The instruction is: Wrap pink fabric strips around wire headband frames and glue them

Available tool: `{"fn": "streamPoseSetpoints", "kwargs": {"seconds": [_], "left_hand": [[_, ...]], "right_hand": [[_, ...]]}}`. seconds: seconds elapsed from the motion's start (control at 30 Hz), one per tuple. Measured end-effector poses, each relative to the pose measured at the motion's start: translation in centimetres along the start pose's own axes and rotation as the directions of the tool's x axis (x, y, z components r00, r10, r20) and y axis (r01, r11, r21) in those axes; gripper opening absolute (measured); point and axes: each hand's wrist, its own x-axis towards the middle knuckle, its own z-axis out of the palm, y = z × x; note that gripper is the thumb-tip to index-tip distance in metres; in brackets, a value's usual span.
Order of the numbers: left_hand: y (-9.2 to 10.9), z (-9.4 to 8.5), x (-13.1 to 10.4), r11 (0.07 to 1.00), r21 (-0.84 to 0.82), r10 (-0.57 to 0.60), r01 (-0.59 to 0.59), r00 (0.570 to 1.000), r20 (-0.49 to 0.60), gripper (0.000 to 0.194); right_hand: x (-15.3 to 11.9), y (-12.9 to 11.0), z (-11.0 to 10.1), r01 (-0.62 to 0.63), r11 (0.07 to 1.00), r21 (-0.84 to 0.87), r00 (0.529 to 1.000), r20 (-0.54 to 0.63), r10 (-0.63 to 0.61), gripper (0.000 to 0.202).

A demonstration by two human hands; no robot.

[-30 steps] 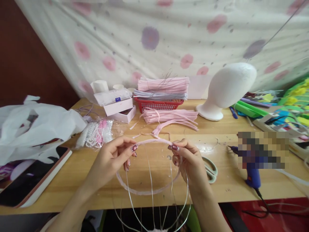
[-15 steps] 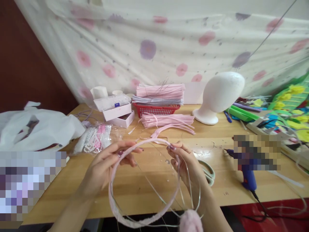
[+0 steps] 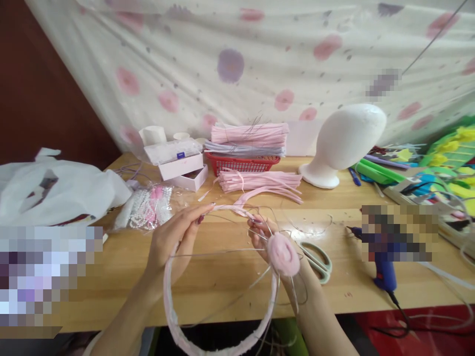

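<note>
A large hoop (image 3: 167, 296) wrapped in fuzzy pink material is held up over the table's front edge. My left hand (image 3: 176, 235) is closed round its upper left side. At the upper right, my right hand (image 3: 260, 231) pinches the hoop and some thin wires between thumb and fingers. A pink fuzzy coiled rosette (image 3: 284, 254) with silvery wires sits on the hoop's right side, in front of my right wrist and hiding part of that hand. One thin wire crosses the hoop's opening towards my left hand.
Pink pipe cleaners (image 3: 260, 181) lie bundled before a red basket (image 3: 243, 164). A white foam head (image 3: 349, 141) stands behind scissors (image 3: 317, 262) and a blue glue gun (image 3: 384, 267). At left are bagged pearl strands (image 3: 144, 210), white boxes (image 3: 181, 168) and a white plastic bag (image 3: 74, 190).
The rosette has come up from below the hoop's lower right to beside my right wrist. The hoop has shifted slightly, and my left hand has moved along its upper left side.
</note>
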Motion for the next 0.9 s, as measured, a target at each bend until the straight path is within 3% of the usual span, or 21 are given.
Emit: {"fn": "streamPoseSetpoints", "kwargs": {"seconds": [0.13,0.3,0.43,0.63,0.7,0.83,0.9], "left_hand": [[0.3,0.1,0.0,0.980,-0.086,-0.181,0.179,0.983,-0.014,0.021],[0.0,0.5,0.5,0.854,-0.305,-0.437,0.421,0.899,0.018,0.030],[0.1,0.9,0.7,0.772,-0.454,-0.494,0.444,0.869,0.010,0.034],[1.5,0.8,0.4,0.717,-0.521,-0.508,0.462,0.859,0.062,0.024],[1.7,0.8,0.3,0.716,-0.531,-0.497,0.453,0.865,0.068,0.023],[1.7,0.8,0.1,0.702,-0.549,-0.483,0.454,0.870,0.102,0.020],[1.6,0.9,0.0,0.697,-0.557,-0.483,0.452,0.870,0.102,0.019]], "right_hand": [[-0.4,-1.0,0.6,-0.057,0.998,0.001,0.996,-0.067,0.057,0.024],[-0.3,-1.1,0.5,0.010,0.998,-0.062,0.996,-0.082,-0.016,0.024],[-0.2,-0.4,0.0,0.159,0.971,-0.180,0.983,-0.064,-0.173,0.027],[-1.0,-0.4,0.9,0.332,0.863,-0.380,0.921,-0.069,-0.384,0.024],[-1.4,-0.6,1.2,0.378,0.777,-0.503,0.883,-0.055,-0.466,0.024],[-1.8,-0.5,1.2,0.437,0.513,-0.739,0.763,0.002,-0.647,0.017],[-1.9,-0.3,0.9,0.432,0.472,-0.768,0.729,-0.010,-0.684,0.016]]}}
